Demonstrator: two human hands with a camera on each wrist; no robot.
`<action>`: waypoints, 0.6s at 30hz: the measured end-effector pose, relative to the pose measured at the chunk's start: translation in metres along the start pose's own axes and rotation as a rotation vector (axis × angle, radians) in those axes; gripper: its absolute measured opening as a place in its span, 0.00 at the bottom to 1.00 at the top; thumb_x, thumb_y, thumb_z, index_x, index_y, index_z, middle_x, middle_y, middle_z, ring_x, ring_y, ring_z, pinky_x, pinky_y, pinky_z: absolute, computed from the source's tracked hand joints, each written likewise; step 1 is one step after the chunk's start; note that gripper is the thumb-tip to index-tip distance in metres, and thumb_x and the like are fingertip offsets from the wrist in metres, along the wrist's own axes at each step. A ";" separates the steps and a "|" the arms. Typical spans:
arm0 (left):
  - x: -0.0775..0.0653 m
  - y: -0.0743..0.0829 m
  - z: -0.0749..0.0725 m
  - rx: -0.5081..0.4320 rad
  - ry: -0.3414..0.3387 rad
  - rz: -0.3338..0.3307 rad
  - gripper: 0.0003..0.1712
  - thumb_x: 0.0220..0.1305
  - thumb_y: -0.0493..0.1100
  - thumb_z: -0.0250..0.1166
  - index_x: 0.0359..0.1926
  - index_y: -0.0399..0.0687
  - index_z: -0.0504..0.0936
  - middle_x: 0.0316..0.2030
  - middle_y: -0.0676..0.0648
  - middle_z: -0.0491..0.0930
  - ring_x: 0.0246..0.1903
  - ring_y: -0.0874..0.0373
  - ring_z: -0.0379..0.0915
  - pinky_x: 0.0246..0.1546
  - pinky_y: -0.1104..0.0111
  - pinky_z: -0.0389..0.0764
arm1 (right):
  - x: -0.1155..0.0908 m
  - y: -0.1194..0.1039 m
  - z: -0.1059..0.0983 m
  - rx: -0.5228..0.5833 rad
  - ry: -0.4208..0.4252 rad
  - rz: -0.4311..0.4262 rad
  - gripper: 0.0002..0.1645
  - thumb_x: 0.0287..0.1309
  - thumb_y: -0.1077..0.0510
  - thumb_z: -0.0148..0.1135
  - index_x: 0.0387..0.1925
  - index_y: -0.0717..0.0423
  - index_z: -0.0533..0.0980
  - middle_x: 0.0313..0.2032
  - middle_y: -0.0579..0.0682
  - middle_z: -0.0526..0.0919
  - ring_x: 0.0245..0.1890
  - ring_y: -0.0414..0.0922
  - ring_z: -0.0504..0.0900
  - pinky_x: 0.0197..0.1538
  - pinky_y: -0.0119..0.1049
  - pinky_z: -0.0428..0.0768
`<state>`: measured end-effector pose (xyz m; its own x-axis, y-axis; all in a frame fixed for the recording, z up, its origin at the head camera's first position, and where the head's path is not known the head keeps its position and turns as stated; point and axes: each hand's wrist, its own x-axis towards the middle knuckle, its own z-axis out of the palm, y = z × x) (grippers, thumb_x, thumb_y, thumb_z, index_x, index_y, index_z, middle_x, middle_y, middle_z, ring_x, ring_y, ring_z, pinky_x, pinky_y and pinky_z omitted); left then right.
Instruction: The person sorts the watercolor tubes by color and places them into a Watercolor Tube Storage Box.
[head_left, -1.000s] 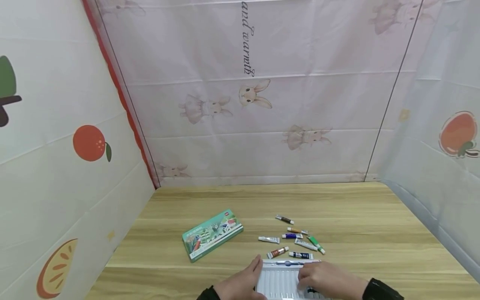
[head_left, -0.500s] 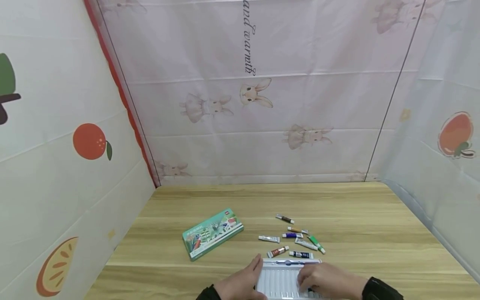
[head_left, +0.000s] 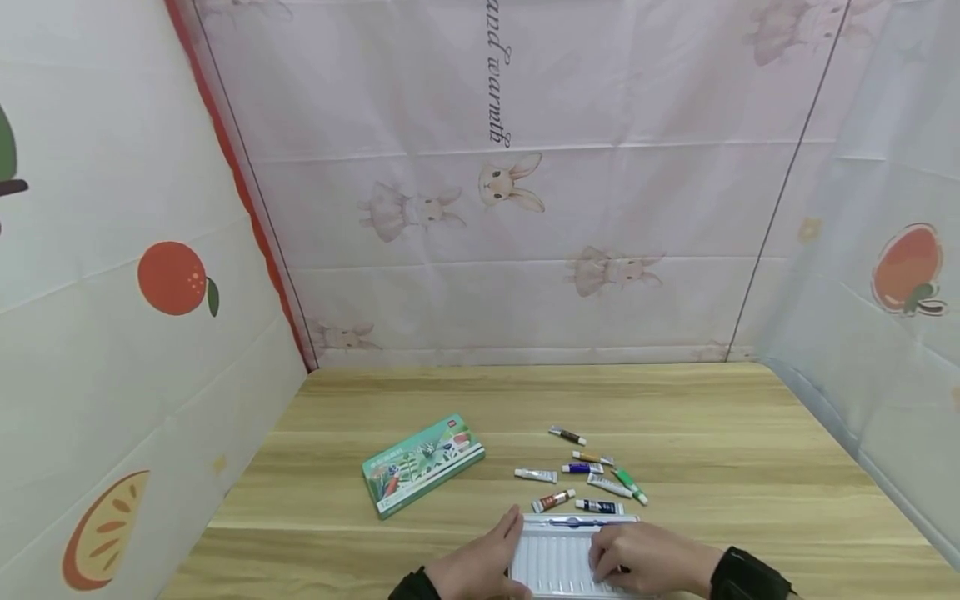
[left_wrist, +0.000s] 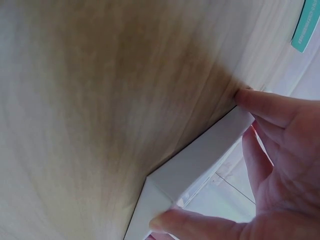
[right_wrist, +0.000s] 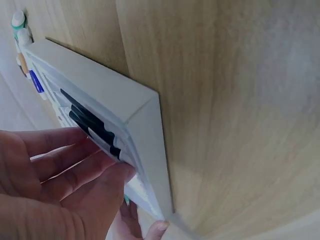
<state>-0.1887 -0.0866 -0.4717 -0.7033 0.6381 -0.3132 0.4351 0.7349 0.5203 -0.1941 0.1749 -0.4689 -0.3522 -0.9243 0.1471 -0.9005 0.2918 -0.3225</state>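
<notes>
A white box with a ribbed plastic tray (head_left: 551, 560) lies at the front of the table, a thin dark-handled brush (head_left: 581, 523) along its far edge. My left hand (head_left: 483, 558) grips the box's left side, fingers at the far corner and thumb at the near one; the left wrist view shows its white side wall (left_wrist: 195, 155). Over the tray's right part, my right hand (head_left: 648, 560) pinches a dark paint tube (right_wrist: 102, 141) lengthwise between fingertips and thumb. Another dark tube (right_wrist: 82, 102) sits in the groove beside it. My right hand covers part of the tray in the head view.
Several paint tubes lie loose beyond the box, among them a brown tube (head_left: 553, 501), a dark blue tube (head_left: 600, 507) and a green tube (head_left: 630, 487). A green printed cardboard box (head_left: 423, 467) lies farther left. Printed cloth walls (head_left: 525, 317) enclose the wooden table (head_left: 360, 392).
My right hand has shifted very slightly left over the tray. My left hand keeps its grip on the box, and the loose tubes stay where they were.
</notes>
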 end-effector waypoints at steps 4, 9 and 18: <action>-0.001 0.001 -0.001 0.000 0.000 0.006 0.51 0.46 0.60 0.58 0.63 0.37 0.47 0.63 0.40 0.42 0.60 0.56 0.43 0.54 0.68 0.58 | 0.000 0.001 0.001 0.001 -0.005 0.003 0.08 0.49 0.60 0.58 0.31 0.47 0.80 0.33 0.35 0.73 0.34 0.27 0.69 0.35 0.17 0.68; 0.000 0.001 -0.001 0.011 -0.009 0.020 0.50 0.47 0.60 0.57 0.62 0.36 0.47 0.62 0.39 0.43 0.60 0.55 0.44 0.53 0.69 0.59 | 0.000 0.002 0.002 0.013 -0.017 0.017 0.09 0.48 0.61 0.58 0.32 0.46 0.80 0.33 0.35 0.73 0.33 0.27 0.69 0.35 0.18 0.69; 0.001 -0.001 -0.001 0.020 -0.003 0.026 0.50 0.48 0.60 0.57 0.62 0.35 0.48 0.62 0.38 0.44 0.59 0.54 0.45 0.53 0.69 0.59 | 0.038 0.008 -0.022 -0.086 0.186 0.171 0.11 0.43 0.65 0.60 0.32 0.53 0.78 0.33 0.43 0.76 0.32 0.35 0.74 0.33 0.22 0.73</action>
<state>-0.1904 -0.0866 -0.4714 -0.6898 0.6578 -0.3025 0.4645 0.7226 0.5119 -0.2204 0.1475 -0.4454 -0.5348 -0.8010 0.2690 -0.8394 0.4671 -0.2778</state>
